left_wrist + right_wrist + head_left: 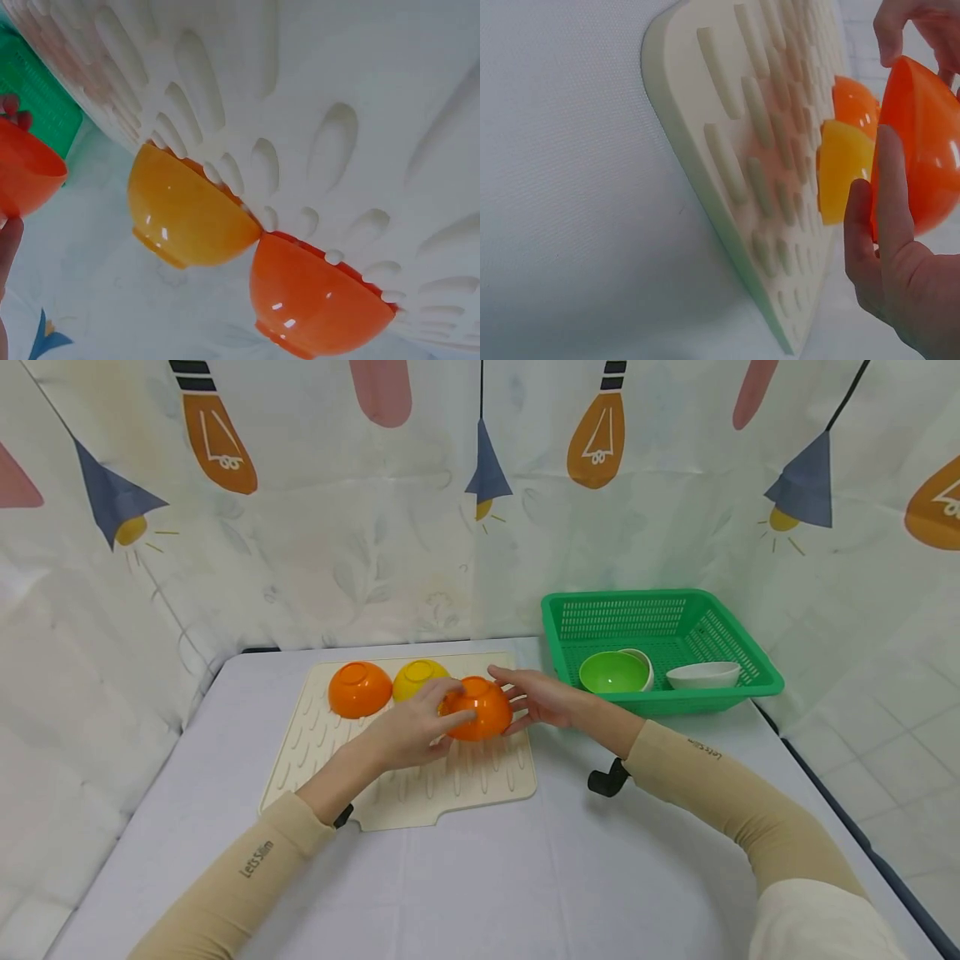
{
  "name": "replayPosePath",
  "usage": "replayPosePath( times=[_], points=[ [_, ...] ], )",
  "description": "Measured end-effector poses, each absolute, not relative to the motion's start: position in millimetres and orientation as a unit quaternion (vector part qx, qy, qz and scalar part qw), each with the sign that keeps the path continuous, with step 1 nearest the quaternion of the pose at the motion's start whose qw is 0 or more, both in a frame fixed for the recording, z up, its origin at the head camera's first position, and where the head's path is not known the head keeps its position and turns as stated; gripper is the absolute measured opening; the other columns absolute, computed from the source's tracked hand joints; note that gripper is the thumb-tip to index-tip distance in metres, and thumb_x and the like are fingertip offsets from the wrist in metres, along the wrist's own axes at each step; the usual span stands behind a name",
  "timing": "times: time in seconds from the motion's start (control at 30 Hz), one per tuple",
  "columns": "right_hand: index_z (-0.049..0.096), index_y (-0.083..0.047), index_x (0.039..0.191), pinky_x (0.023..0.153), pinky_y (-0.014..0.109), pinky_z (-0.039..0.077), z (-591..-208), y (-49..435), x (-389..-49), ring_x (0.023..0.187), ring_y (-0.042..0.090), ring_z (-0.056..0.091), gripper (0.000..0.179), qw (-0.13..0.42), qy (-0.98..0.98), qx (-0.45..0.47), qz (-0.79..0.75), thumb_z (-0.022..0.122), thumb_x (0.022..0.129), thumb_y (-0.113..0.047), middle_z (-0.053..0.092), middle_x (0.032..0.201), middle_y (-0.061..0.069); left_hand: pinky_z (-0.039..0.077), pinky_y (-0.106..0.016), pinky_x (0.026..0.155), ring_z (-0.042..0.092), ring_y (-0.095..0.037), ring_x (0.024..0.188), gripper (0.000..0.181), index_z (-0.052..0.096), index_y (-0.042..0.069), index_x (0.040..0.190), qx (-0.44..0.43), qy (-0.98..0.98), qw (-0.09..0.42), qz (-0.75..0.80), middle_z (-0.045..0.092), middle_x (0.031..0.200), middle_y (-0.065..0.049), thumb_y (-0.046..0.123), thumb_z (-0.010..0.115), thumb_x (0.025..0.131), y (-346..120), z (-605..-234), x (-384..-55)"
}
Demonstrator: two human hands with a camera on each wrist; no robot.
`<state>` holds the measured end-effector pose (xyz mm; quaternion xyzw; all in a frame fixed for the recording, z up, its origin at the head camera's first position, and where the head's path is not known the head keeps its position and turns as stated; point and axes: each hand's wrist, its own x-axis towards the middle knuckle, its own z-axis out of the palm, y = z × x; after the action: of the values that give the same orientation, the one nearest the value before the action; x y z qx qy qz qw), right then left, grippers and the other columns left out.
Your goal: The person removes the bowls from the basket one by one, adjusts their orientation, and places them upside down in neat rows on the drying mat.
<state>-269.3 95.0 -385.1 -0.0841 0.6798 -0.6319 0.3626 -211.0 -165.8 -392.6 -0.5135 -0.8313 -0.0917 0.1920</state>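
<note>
An orange bowl, bottom up, is held just above the cream drying board. My left hand grips its left side, the thumb across the outside. At the bowl's right side is my right hand, its fingers spread and fairly straight; in the right wrist view its fingers lie along the rim. A yellow bowl and a second orange bowl sit upside down, side by side, at the back of the board. The left wrist view shows both resting bowls, with the held one at its left edge.
A green basket stands at the table's back right corner. Inside it are a light green bowl, a white bowl and another pale bowl partly hidden behind the green one. A patterned curtain hangs behind the table.
</note>
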Motion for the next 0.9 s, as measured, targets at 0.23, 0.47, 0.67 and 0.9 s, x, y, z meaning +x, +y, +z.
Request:
replayPosePath(
  times=[0.23,0.47,0.67,0.9],
  points=[
    [0.047,0.003,0.141,0.086,0.046,0.060,-381.7,95.7,-267.1,0.119,0.035,0.059,0.056,0.362,0.693,-0.097,-0.616,0.057,0.105,-0.038,0.053,0.138,0.018,0.057,-0.041,0.093,0.051,-0.040,0.123,0.046,0.064,0.015,0.119,-0.542,-0.806,0.232,-0.053,0.050,0.129,-0.024,0.002,0.082,0.080,-162.2,-393.6,-211.1],
    [0.048,0.006,0.140,0.085,0.047,0.060,-380.3,95.7,-266.4,0.119,0.036,0.058,0.051,0.353,0.699,-0.090,-0.615,0.059,0.104,-0.028,0.053,0.139,0.018,0.056,-0.042,0.094,0.050,-0.040,0.125,0.049,0.063,0.013,0.122,-0.547,-0.801,0.237,-0.060,0.050,0.130,-0.023,-0.002,0.082,0.080,-159.3,-394.7,-210.2],
    [0.049,0.005,0.139,0.085,0.048,0.060,-382.0,94.9,-268.1,0.120,0.035,0.058,0.048,0.349,0.703,-0.087,-0.613,0.059,0.104,-0.026,0.054,0.138,0.017,0.050,-0.045,0.104,0.046,-0.039,0.133,0.062,0.053,0.014,0.135,-0.507,-0.836,0.172,-0.117,0.043,0.143,-0.024,0.000,0.083,0.082,-157.5,-395.1,-207.3],
    [0.042,0.005,0.142,0.085,0.048,0.060,-382.6,92.5,-265.1,0.120,0.036,0.056,0.050,0.335,0.710,-0.081,-0.614,0.058,0.104,-0.025,0.049,0.140,0.018,0.049,-0.050,0.105,0.040,-0.042,0.137,0.057,0.048,0.010,0.140,-0.421,-0.875,0.116,-0.210,0.033,0.153,-0.025,0.016,0.079,0.092,-150.9,-391.9,-202.2]
  ],
)
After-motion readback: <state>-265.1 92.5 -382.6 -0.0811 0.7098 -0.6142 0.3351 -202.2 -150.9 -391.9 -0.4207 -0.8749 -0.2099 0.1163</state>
